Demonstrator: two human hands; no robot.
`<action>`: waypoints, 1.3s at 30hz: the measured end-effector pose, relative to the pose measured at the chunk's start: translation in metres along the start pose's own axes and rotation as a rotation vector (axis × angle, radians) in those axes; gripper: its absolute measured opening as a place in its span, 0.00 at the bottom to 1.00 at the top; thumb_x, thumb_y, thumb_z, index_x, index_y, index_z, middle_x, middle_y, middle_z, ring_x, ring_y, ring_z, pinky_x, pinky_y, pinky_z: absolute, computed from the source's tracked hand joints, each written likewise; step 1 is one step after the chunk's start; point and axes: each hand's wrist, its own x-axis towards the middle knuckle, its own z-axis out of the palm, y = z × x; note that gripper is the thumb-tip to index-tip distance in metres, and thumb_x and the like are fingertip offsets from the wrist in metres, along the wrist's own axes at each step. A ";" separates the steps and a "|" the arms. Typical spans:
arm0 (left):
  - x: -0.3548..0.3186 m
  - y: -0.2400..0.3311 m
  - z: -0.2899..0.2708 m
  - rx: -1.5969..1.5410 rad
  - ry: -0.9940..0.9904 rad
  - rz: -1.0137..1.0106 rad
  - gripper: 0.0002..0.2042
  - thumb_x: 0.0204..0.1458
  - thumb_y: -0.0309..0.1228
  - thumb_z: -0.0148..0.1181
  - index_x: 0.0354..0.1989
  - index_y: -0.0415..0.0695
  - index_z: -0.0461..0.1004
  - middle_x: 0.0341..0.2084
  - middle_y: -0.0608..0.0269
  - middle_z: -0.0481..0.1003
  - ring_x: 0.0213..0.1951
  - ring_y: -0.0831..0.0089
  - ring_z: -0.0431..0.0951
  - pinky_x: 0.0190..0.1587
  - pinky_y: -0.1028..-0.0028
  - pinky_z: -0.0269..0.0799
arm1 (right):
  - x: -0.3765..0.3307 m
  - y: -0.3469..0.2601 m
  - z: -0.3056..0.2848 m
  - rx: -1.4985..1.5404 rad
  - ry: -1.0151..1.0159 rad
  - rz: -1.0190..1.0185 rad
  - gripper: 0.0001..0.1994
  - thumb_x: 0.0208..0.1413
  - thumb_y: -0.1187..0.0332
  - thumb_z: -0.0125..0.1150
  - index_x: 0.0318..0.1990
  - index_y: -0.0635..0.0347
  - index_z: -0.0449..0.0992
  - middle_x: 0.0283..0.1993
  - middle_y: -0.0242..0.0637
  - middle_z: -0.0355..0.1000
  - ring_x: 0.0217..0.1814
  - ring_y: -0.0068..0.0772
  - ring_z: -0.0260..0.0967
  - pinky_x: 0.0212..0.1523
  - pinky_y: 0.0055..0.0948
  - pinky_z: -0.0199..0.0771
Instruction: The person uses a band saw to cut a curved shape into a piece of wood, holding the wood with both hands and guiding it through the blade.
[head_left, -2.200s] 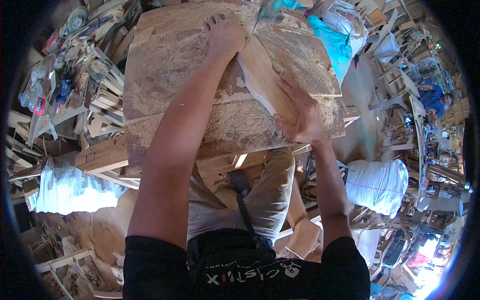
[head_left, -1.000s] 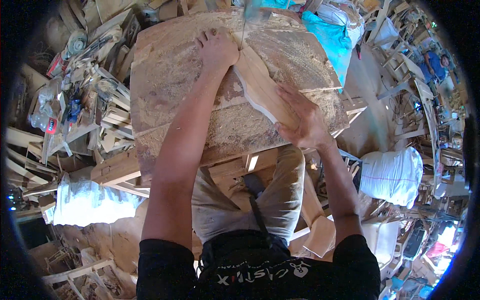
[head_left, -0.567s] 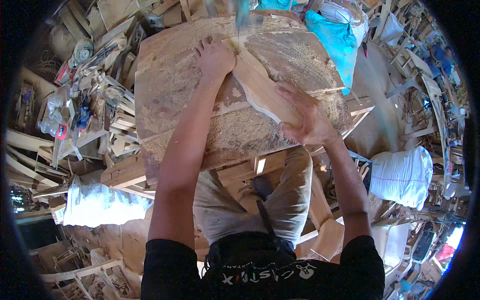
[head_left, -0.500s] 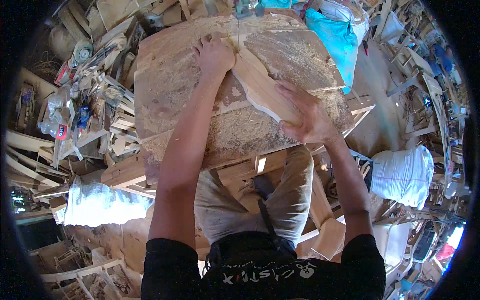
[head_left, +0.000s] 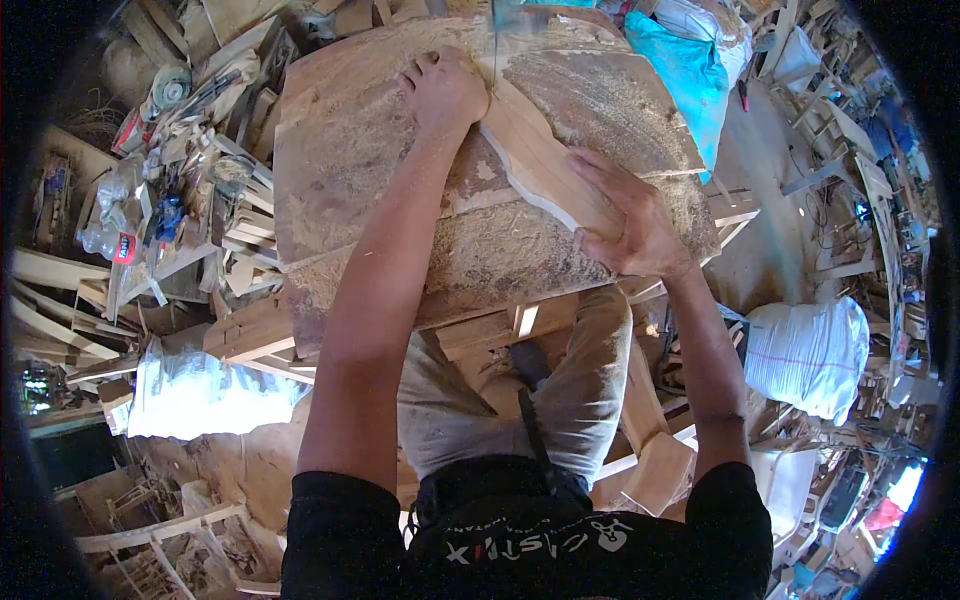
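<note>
A pale wooden piece with wavy cut edges point(head_left: 545, 160) lies slantwise on a sawdust-covered work table point(head_left: 350, 180). Its far end is at the thin upright saw blade point(head_left: 494, 55). My left hand point(head_left: 447, 92) grips the far end from the left, fingers curled, close beside the blade. My right hand point(head_left: 635, 215) holds the near end, thumb on the near-left edge and fingers along the far-right edge. My left hand partly hides the wood's far end.
Wood offcuts point(head_left: 250, 225) and an angle grinder point(head_left: 168, 88) crowd the left side. A turquoise sack point(head_left: 690, 75) stands past the table's far right edge. Farther right sits a stuffed white sack point(head_left: 808, 355). My legs point(head_left: 590, 390) are under the table's near edge.
The whole view has shifted a little. Both hands and the wooden piece have slid slightly forward toward the blade, with the same hold.
</note>
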 end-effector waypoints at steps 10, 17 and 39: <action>0.007 0.002 -0.002 -0.043 -0.032 0.015 0.24 0.56 0.37 0.58 0.61 0.41 0.73 0.63 0.39 0.68 0.68 0.43 0.63 0.73 0.44 0.49 | 0.002 -0.005 0.001 0.039 -0.014 0.031 0.41 0.43 0.69 0.73 0.71 0.57 0.67 0.73 0.50 0.65 0.75 0.55 0.62 0.74 0.49 0.63; 0.012 -0.001 0.005 0.020 -0.038 0.024 0.24 0.57 0.36 0.56 0.62 0.41 0.72 0.64 0.37 0.66 0.69 0.41 0.61 0.74 0.43 0.46 | 0.004 -0.006 0.005 0.005 -0.010 0.038 0.41 0.44 0.66 0.73 0.70 0.58 0.67 0.73 0.52 0.64 0.75 0.55 0.62 0.73 0.49 0.63; 0.029 -0.007 0.025 0.050 -0.014 0.064 0.32 0.53 0.44 0.64 0.66 0.42 0.69 0.65 0.39 0.67 0.68 0.41 0.64 0.72 0.45 0.55 | 0.007 -0.003 0.008 -0.095 0.001 0.041 0.42 0.43 0.64 0.75 0.70 0.57 0.67 0.72 0.50 0.65 0.73 0.55 0.64 0.73 0.47 0.65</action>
